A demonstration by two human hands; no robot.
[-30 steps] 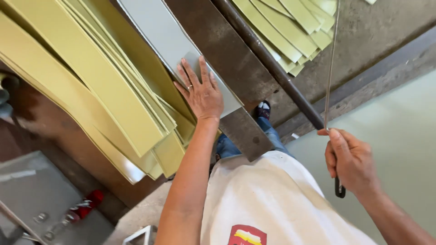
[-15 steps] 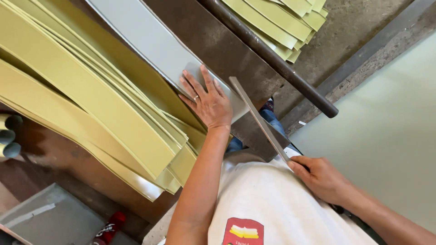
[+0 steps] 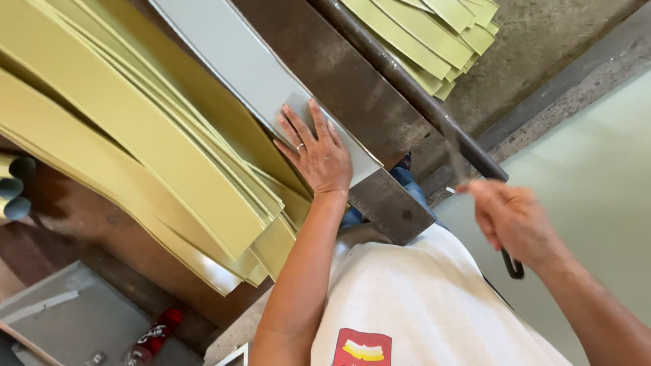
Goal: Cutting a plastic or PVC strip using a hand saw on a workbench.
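My left hand (image 3: 319,152) lies flat, fingers spread, on the near end of a long pale grey metal strip (image 3: 230,54). The strip rests on a rusty brown steel plate (image 3: 339,74) beside a dark round bar (image 3: 407,88). My right hand (image 3: 512,220) is closed around a thin metal lever (image 3: 513,266); its dark end pokes out below the fist and its upper part is blurred. A fanned stack of yellow-green strips (image 3: 122,135) sits just left of my left hand.
A second pile of yellow-green strips (image 3: 434,34) lies beyond the bar at the top. A large pale green sheet (image 3: 597,149) fills the right side. At lower left are a grey tray (image 3: 61,312) and a red object (image 3: 152,335). Dark gloved fingers (image 3: 13,186) show at the left edge.
My right hand swung the lever down toward my body, then lifted it back up to the right. My left hand stayed flat on the grey strip.
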